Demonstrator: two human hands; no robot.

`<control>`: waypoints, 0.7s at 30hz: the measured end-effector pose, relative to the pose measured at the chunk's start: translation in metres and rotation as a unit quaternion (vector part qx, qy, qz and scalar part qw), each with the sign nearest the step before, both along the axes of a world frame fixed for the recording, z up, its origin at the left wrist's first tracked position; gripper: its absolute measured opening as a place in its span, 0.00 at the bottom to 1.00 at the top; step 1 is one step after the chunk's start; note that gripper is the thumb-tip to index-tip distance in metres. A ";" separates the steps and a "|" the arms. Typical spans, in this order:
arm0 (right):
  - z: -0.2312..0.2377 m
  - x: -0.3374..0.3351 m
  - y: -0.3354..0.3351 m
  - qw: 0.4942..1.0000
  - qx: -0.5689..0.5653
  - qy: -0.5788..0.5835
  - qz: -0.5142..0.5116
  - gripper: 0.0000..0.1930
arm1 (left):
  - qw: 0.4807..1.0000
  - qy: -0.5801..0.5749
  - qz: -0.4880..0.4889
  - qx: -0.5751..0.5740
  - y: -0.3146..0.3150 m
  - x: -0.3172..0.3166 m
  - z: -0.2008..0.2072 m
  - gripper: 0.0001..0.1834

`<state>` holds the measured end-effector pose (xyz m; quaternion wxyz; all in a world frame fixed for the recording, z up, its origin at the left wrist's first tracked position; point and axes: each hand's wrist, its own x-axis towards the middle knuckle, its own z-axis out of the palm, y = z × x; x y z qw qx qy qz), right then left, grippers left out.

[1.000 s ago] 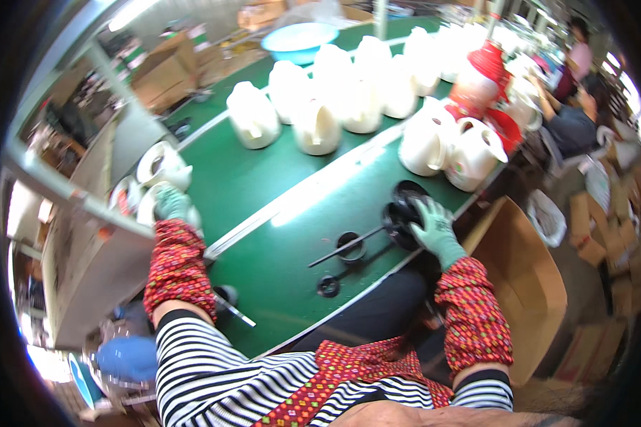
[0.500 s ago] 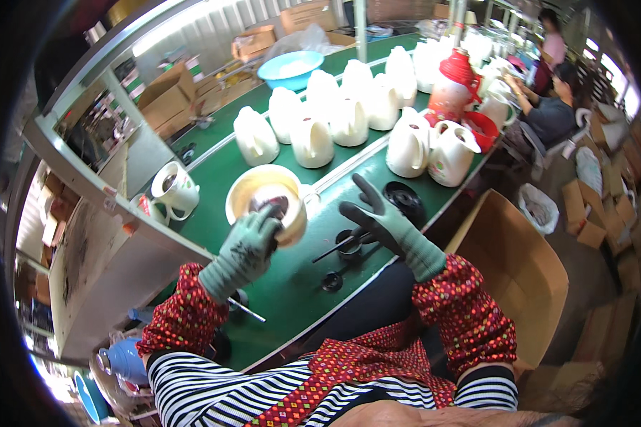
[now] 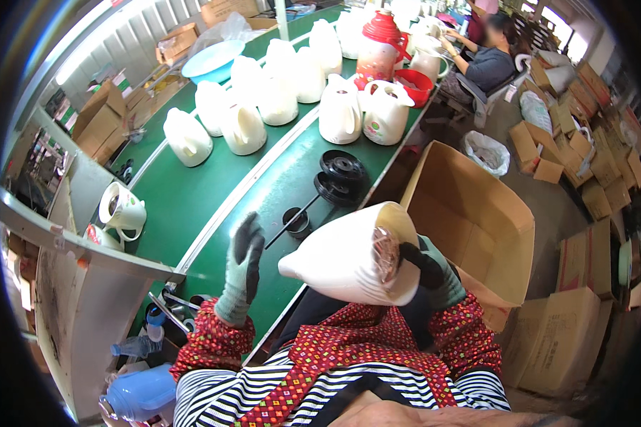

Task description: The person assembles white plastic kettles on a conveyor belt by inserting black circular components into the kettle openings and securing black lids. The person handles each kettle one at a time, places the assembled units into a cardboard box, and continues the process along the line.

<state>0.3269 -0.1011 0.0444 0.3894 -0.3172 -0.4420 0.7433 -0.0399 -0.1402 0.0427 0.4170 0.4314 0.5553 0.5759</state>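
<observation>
A white vacuum jug (image 3: pixel 338 260) lies tilted on its side above my lap, its narrow end to the left and its wide open end to the right. Inside the opening a crinkled, shiny brownish lining (image 3: pixel 386 260) shows. My right hand (image 3: pixel 429 274), in a grey-green glove with dark fingers, grips the rim at that end. Gloved the same way, my left hand (image 3: pixel 242 270) is raised left of the jug, fingers stretched, holding nothing. Beyond them on the green table sit a black round lid (image 3: pixel 343 165), a black ring-like part (image 3: pixel 335 188) and a black cup (image 3: pixel 297 222) with a thin rod across it.
Several white jugs (image 3: pixel 244 132) stand across the green table (image 3: pixel 185 238), near a red flask (image 3: pixel 379 46) and a red basin (image 3: pixel 414 87). A large open carton (image 3: pixel 477 235) stands at my right. A co-worker (image 3: pixel 488 60) sits farther along. A blue flask (image 3: pixel 139 393) is at lower left.
The jug has come off the table toward my lap and tipped sideways. My left hand has left its opening; my right hand has moved from above the black parts to its rim. The view has shifted.
</observation>
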 end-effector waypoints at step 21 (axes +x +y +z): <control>-0.173 -0.092 0.161 0.948 -0.305 -0.012 -0.087 0.45 | 0.904 -0.216 -0.327 -0.173 0.024 -0.007 -0.052 0.21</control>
